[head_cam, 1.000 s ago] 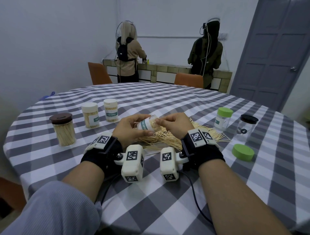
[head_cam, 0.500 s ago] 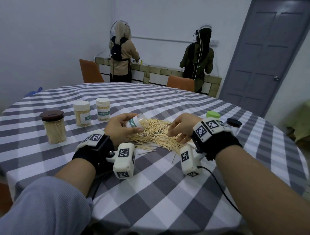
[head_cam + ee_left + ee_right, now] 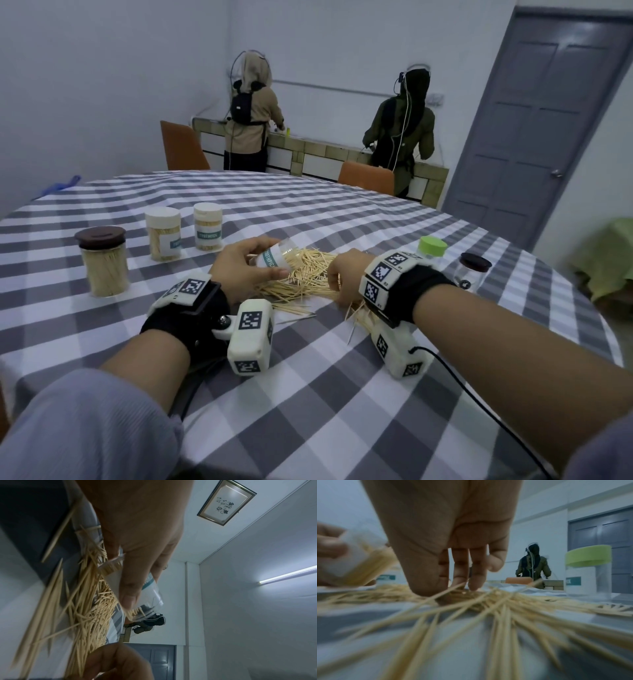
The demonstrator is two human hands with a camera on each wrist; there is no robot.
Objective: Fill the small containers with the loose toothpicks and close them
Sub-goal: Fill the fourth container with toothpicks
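The person is working the filling step. The left hand (image 3: 239,265) is holding a small clear container (image 3: 279,258) tipped on its side, fingers (image 3: 130,588) curled round its wall, mouth facing the loose toothpicks (image 3: 305,277) heaped on the counter (image 3: 342,394). Some sticks are already lying inside it. The right hand (image 3: 346,274) is reaching into the heap, fingertips (image 3: 474,584) drawn narrow and pressing down among the sticks; whether any are actually pinched cannot be told. Three capped, filled jars (image 3: 162,234) are standing to the left; a green-lidded container (image 3: 431,250) and a dark-lidded jar (image 3: 474,270) are standing to the right. Judgement: the next move calls for gathering an aligned bundle and feeding it lengthwise into the mouth.
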